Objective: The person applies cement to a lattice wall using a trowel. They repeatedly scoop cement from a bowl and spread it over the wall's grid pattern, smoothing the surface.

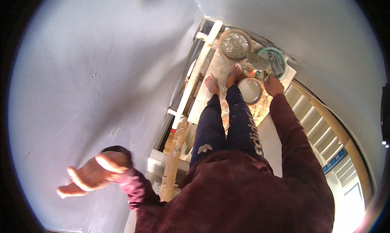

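R hand [274, 86] holds trowel [257, 62], exact grip unclear; L hand [97, 172] wide, nr wall [61, 86].

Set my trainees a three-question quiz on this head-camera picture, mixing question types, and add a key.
1. Multiple choice: What colour is the round container just beyond the right hand?
A) red
B) green
C) black

2. True or false: The left hand is clenched around a tool handle.

3. Count: How many round containers stand near the person's feet? Describe each.

Key:
1. B, green.
2. False; its fingers are spread, in front of the grey wall.
3. Three: the green one, a brown-rimmed one with grey contents, and a brown-rimmed one with pale contents.
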